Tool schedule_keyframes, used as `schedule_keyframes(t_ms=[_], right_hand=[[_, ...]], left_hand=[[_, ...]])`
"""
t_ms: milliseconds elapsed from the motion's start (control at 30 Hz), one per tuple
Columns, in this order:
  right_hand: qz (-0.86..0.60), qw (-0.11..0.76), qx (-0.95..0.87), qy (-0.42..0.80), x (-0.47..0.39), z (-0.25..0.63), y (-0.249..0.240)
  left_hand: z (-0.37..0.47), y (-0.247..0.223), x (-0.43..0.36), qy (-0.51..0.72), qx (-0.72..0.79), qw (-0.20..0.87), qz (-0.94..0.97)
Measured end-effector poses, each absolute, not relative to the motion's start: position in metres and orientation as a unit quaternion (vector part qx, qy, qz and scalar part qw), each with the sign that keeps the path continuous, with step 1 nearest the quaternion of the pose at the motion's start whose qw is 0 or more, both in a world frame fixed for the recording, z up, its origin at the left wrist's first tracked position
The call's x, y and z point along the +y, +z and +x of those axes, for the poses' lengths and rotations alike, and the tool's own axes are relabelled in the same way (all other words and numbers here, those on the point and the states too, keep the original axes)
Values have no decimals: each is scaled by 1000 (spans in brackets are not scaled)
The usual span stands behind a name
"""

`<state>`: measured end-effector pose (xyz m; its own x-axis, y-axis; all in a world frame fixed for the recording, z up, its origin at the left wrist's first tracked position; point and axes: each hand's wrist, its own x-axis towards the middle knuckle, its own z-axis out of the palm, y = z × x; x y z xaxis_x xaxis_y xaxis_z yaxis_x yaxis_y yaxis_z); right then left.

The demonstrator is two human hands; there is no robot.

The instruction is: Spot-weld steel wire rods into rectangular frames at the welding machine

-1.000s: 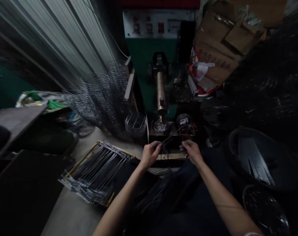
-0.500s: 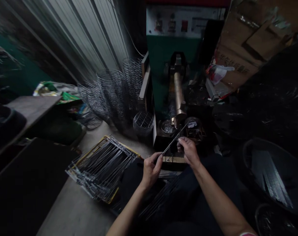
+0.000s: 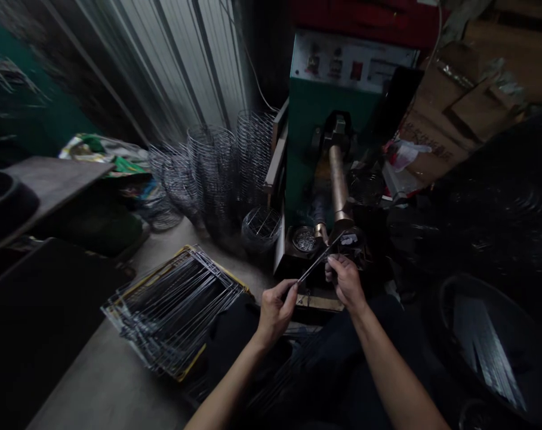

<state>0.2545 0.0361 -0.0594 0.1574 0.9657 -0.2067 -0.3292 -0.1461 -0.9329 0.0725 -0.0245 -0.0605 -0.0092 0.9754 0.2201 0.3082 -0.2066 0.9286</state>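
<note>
A thin metal wire rod slants up and away between my two hands. My left hand pinches its near end between thumb and fingers. Farther along, my right hand has its fingers closed on the rod. The rod's far part lies at the lower tip of a welding machine's electrodes; whether it touches them I cannot tell. Above is the machine's thick copper-coloured arm. A round dish of small metal bits sits left of the electrodes.
A yellow-edged crate piled with bent wire frames stands on the floor at left. Stacked wire baskets line the corrugated wall. A dark tub with metal rods is at right. Cardboard boxes lean behind.
The view has shifted, so the machine appears farther right and lower. Relative to the machine, the rod has come closer to the electrode tip. Both hands keep their grip.
</note>
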Motion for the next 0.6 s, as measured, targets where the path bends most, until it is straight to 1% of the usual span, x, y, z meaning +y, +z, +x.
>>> schedule_keyframes(t_ms=[600], right_hand=[[-496,582,-322,558,48,255,-56]], left_hand=[[76,-62,-12,481,526,332,617]])
